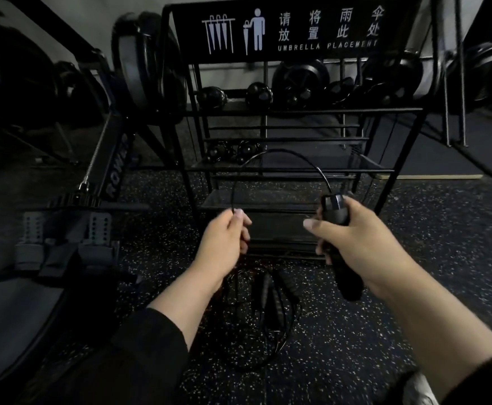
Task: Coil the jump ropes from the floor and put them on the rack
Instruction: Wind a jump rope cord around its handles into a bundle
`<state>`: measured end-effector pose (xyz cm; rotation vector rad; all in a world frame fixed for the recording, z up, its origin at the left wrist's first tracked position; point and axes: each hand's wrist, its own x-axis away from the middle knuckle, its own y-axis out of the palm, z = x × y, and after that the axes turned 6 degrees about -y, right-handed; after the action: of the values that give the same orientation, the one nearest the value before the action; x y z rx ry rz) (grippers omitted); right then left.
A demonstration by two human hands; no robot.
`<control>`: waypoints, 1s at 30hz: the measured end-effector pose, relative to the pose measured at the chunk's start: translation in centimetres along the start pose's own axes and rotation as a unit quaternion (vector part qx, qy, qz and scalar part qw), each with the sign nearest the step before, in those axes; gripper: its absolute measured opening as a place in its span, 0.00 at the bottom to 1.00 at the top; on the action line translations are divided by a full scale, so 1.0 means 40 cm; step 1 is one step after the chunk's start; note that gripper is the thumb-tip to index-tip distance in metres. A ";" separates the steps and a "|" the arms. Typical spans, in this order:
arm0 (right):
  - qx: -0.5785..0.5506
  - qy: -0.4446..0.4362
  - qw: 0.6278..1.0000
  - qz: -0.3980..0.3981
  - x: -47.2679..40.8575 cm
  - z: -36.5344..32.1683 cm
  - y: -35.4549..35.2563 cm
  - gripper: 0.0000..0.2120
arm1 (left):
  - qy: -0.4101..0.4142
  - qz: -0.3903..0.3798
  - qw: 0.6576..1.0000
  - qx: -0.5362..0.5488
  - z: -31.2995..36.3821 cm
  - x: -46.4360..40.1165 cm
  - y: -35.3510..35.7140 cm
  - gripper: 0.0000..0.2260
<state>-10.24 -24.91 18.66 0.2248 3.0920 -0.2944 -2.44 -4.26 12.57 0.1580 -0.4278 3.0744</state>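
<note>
R hand [345, 239] fists the handle [338, 226] upright as anchor; L hand [229, 237] pinches the rope [279, 153] to form a loop. Rest piled on floor [385, 287] near rack [282, 171].

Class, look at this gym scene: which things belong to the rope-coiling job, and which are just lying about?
Belong: handle in right hand; cord pinched by left hand; rope tangle on the floor; rack.
Lying about: rowing machine; weight plates; dumbbells.

Dim, soft focus, perhaps edge-warped
</note>
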 end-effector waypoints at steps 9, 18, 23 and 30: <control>0.066 0.010 0.995 -0.078 -0.039 0.076 0.126 0.14 | 0.046 -0.017 0.967 0.249 0.147 0.007 -0.037 0.16; -0.002 -0.010 0.999 -0.047 -0.076 0.080 0.220 0.08 | 0.044 -0.110 0.943 0.311 0.173 0.034 -0.087 0.15; -0.036 -0.013 0.999 0.034 -0.086 0.054 0.207 0.07 | 0.054 -0.097 0.974 0.195 0.152 0.035 -0.117 0.11; -0.101 -0.015 0.994 0.035 -0.083 -0.008 0.181 0.06 | -0.001 -0.143 0.980 -0.135 0.082 0.017 -0.113 0.11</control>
<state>-5.89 -18.29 17.77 0.3167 3.0476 0.0177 -2.58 -0.80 17.01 0.1937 -0.7447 2.7029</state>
